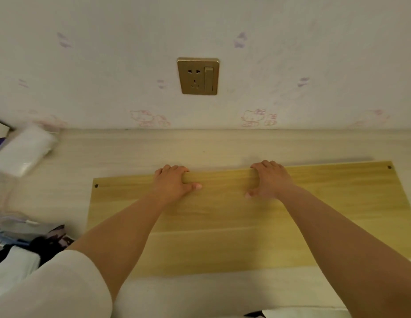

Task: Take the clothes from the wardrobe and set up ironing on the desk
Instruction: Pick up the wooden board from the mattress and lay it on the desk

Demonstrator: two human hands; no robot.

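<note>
- The left hand (174, 182) grips the far long edge of the flat yellow-brown wooden board (223, 226): its fingers are curled over the edge and the thumb lies on the top face.
- The right hand (268, 180) holds the same far edge in the same way, a little apart from the left one, so both hands grasp the board near the middle of its length.
- The board lies flat on the pale wood-grain tabletop (131, 152), with its long side nearly parallel to the wall; small holes show in its two far corners.
- I judge the board to be stiff and rather heavy. It should not bend, but its smooth face looks slippery, so it may slide easily on the tabletop.
- A good hold is on the long edges with the two hands wide apart; a hold close to the middle, as now, lets the ends swing.
- The corners look hard, so they could scratch the tabletop or the wall if the board tilts.
- At the left of the tabletop lies a white soft packet (23, 152), well apart from the board.
- On the wall behind there is a gold-coloured socket with a switch (198, 76), with nothing plugged into it.
- No clothes for ironing can be made out on the board.
</note>
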